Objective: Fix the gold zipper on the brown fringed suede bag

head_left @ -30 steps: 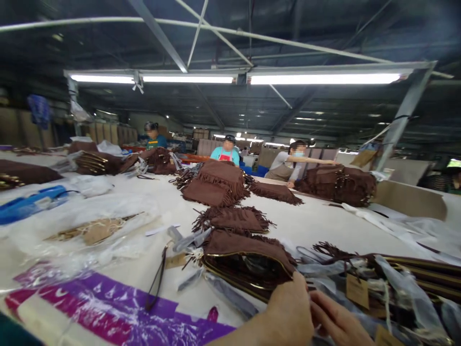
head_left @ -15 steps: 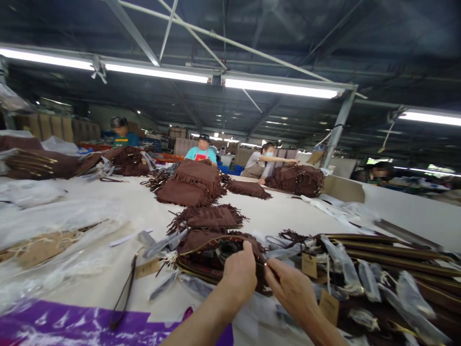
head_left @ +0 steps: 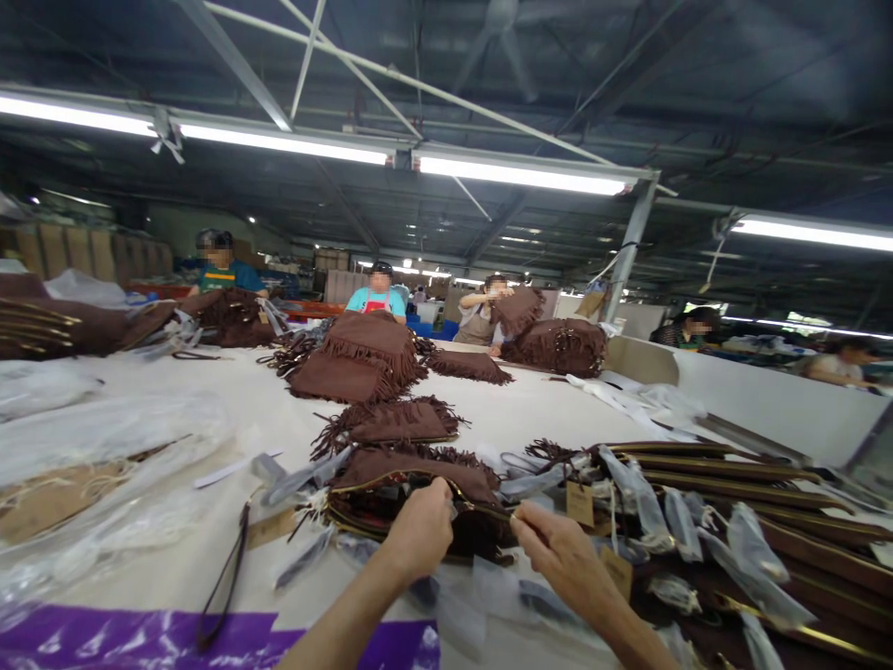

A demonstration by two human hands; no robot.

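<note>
A brown fringed zip bag lies in front of me with its gold zip gaping and the dark inside showing. My left hand is closed at the middle of the bag's opening, on its zip edge. At the bag's right end, the fingers of my right hand pinch the zip corner; whether they hold the zip pull is too small to tell. A wrist strap and a tan tag lie left of the bag. Just behind it sits another fringed bag.
Stacked zip bags with plastic-wrapped parts and tags crowd the right. Clear plastic covers the left, with purple plastic nearest me. A fringed pile stands mid-table. Co-workers are across the table.
My left hand has moved left along the bag's opening, while my right hand stays at its right end. Across the table, a co-worker has raised a fringed bag. The view has shifted slightly right.
</note>
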